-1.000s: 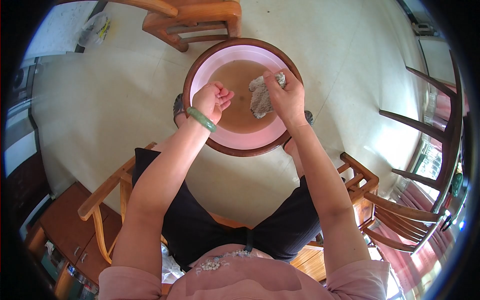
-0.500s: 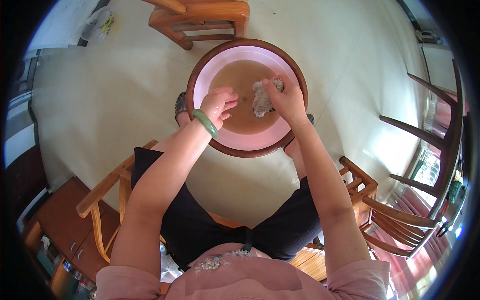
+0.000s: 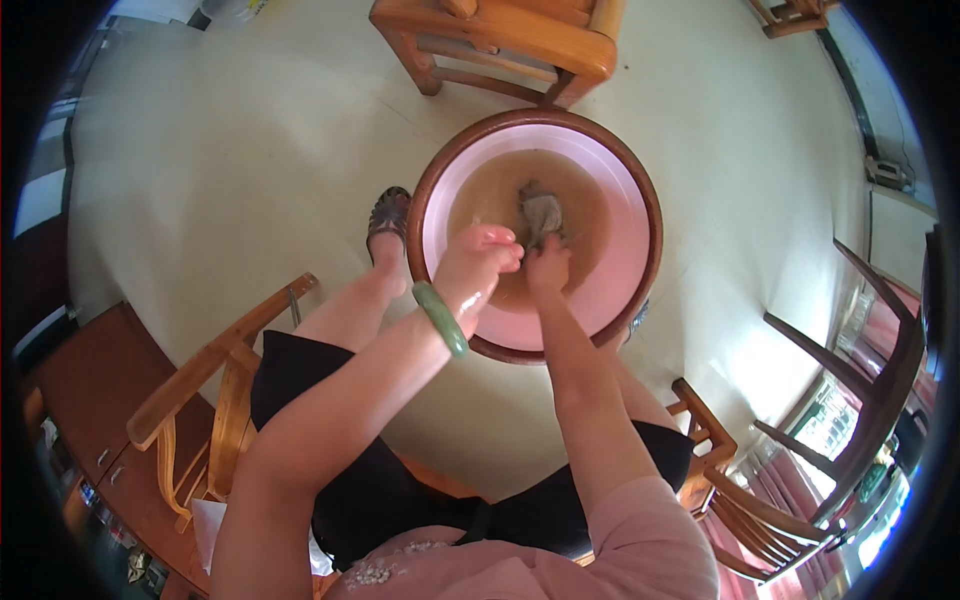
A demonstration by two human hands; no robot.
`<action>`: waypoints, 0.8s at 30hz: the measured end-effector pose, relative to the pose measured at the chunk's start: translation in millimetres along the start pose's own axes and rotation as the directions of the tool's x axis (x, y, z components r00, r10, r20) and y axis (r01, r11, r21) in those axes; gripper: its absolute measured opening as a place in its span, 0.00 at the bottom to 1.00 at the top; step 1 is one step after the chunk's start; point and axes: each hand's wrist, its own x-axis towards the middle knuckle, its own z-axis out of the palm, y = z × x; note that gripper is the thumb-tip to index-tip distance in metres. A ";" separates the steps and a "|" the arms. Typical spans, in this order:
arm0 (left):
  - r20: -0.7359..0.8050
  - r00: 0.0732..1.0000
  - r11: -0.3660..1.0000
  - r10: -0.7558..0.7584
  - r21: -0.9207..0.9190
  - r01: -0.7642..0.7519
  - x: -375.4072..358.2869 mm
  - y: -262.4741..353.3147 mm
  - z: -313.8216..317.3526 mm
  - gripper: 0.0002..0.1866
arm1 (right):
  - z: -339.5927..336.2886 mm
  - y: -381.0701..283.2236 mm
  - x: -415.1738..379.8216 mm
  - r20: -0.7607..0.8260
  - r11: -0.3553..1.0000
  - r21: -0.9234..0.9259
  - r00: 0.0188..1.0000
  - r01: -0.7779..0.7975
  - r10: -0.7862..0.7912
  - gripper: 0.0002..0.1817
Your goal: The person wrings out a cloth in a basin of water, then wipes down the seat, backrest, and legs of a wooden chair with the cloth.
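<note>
A pink basin with a brown rim [image 3: 640,270] holds cloudy brown water [image 3: 490,190]. In the water is a wet grey cloth [image 3: 541,212], bunched up and partly under the surface. My right hand [image 3: 548,265] reaches down into the water at the near end of the cloth, its fingers closed on it and partly hidden by the murk. Over the left part of the basin, my left hand [image 3: 484,262] is wet, with its fingers curled in and nothing visible in them. A green bangle [image 3: 440,320] circles the left wrist.
A wooden chair [image 3: 500,45] stands just beyond the basin. Wooden armrests [image 3: 225,350] flank my legs, and a slatted wooden chair [image 3: 765,510] is at the right. A sandalled foot [image 3: 388,222] rests left of the basin. A brown cabinet [image 3: 105,400] stands at the lower left.
My right hand has lowered the cloth from above the water into it, toward the basin's middle. My left hand's fingers have curled in. The view has shifted, so the basin appears further right and lower.
</note>
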 end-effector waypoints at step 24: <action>0.010 1.000 0.999 0.026 0.045 -0.027 37.5 -39.1 31.4 0.25 | -201.3 -66.5 -188.3 -0.099 0.613 0.454 0.721 0.646 -0.686 0.07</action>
